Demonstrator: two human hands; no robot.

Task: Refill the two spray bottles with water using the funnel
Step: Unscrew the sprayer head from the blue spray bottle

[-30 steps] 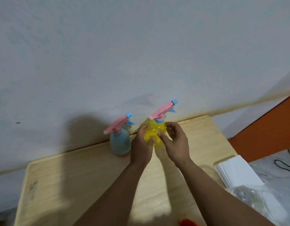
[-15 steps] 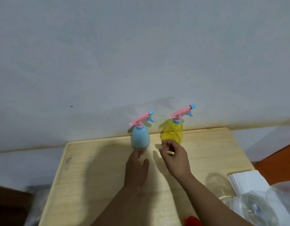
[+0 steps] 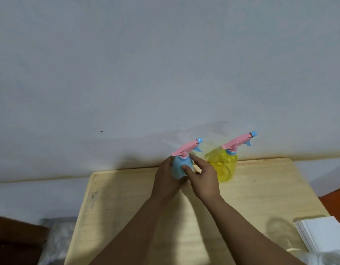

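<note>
Two spray bottles with pink trigger heads stand at the far edge of a pale wooden table (image 3: pixel 127 203), close to the wall. The blue bottle (image 3: pixel 179 169) is on the left, and my left hand (image 3: pixel 166 180) grips its left side. My right hand (image 3: pixel 202 177) reaches in from the right, its thumb and fingertips touching the blue bottle's body and shoulder. The yellow translucent bottle (image 3: pixel 227 165) stands free just to the right, with its head screwed on. No funnel is in view.
A stack of white sheets (image 3: pixel 322 234) lies at the table's right front corner, with clear plastic (image 3: pixel 280 229) beside it. The grey wall rises directly behind the bottles. Crumpled clear plastic (image 3: pixel 56 238) sits on the floor to the left.
Both hands left the yellow bottle and moved left onto the blue one. The left hand now holds it, and the right hand has come against it. The camera view shifted as well.
</note>
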